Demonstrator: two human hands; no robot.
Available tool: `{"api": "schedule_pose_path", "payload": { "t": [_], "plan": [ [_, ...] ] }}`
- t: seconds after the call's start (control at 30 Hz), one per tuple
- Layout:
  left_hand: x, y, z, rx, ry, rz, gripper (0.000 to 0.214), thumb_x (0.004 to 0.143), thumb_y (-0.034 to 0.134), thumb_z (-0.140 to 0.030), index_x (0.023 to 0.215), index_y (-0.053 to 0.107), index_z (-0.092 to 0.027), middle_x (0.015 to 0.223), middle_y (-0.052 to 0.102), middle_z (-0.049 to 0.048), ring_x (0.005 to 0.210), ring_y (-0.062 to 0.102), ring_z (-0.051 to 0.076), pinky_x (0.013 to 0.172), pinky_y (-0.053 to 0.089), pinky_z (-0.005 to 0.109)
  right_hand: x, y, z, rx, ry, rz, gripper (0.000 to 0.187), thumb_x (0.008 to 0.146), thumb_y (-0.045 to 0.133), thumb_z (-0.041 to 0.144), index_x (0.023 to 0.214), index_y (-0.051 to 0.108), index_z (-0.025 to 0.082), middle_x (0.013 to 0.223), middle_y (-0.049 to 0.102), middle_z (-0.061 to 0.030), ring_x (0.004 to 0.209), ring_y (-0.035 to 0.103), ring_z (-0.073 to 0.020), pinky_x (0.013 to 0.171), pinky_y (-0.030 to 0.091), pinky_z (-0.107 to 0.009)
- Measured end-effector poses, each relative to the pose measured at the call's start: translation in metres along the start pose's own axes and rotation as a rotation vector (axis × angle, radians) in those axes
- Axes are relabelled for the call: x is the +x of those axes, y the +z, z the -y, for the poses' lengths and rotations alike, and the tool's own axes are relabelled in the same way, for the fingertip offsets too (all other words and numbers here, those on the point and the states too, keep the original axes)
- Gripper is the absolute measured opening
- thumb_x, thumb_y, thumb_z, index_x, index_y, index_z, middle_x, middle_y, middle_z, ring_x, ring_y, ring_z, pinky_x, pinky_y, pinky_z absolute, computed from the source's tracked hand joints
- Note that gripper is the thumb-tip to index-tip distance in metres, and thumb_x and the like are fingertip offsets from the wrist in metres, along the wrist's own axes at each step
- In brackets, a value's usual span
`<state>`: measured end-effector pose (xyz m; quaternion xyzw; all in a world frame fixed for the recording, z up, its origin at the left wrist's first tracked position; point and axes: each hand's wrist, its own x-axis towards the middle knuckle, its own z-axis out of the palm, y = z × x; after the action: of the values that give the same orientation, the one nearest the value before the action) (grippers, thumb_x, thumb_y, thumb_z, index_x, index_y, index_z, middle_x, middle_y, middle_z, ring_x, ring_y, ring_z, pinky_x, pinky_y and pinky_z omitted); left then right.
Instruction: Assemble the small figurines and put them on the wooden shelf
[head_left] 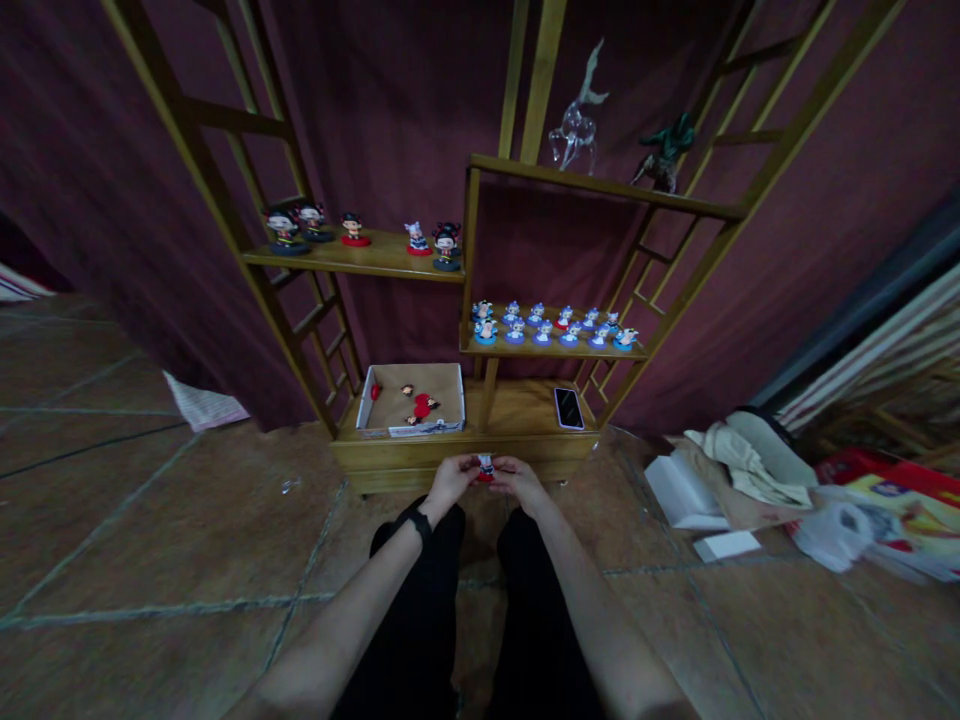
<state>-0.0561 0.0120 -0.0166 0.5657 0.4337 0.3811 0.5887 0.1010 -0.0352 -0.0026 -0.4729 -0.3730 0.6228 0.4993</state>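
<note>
Both of my hands meet in front of a low wooden shelf unit (390,455). My left hand (450,482) and my right hand (521,482) are closed around a small figurine (486,466) with a red base, held between the fingertips. A black band sits on my left wrist. Just beyond the hands, an open cardboard box (375,400) on the shelf's base holds a few small red and black figurines (422,405).
A phone (568,407) lies on the shelf base. Blue figurines (551,327) fill the middle right shelf, dark-haired ones (352,232) the left shelf, a glass deer (576,125) and a dark ornament (664,150) the top. Boxes, cloth and bags (757,470) lie on the tiled floor at right.
</note>
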Motion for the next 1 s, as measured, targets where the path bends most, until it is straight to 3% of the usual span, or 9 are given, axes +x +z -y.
{"api": "schedule_pose_path", "payload": {
  "t": [0.17,0.47,1.0],
  "plan": [
    [-0.001,0.000,0.000,-0.103,-0.016,-0.037,0.021,0.063,0.066,-0.021,0.081,0.066,-0.011,0.074,0.068,0.0062,0.062,0.060,0.015,0.055,0.046,0.024,-0.001,0.001,0.002,0.005,-0.010,0.003,0.032,0.056,0.074,0.032,0.082,0.063,0.018,0.091,0.066,-0.0051,0.077,0.063,-0.0163,0.070,0.051,-0.032],
    [-0.010,0.002,-0.017,-0.164,0.031,0.133,0.035,0.057,0.074,-0.021,0.090,0.066,-0.012,0.087,0.070,0.0078,0.080,0.063,0.018,0.080,0.046,0.032,0.001,0.000,0.001,0.055,-0.022,-0.039,0.034,0.056,0.075,0.033,0.084,0.062,0.018,0.091,0.066,-0.0052,0.079,0.063,-0.0173,0.072,0.051,-0.034],
    [-0.009,0.007,-0.014,-0.127,0.056,0.071,0.035,0.053,0.077,-0.025,0.083,0.065,-0.012,0.082,0.070,0.0072,0.075,0.064,0.017,0.078,0.048,0.033,-0.004,0.004,0.006,0.043,-0.031,-0.051,0.034,0.058,0.073,0.041,0.082,0.061,0.019,0.091,0.065,-0.0033,0.075,0.062,-0.0151,0.070,0.050,-0.032]
  ]
}}
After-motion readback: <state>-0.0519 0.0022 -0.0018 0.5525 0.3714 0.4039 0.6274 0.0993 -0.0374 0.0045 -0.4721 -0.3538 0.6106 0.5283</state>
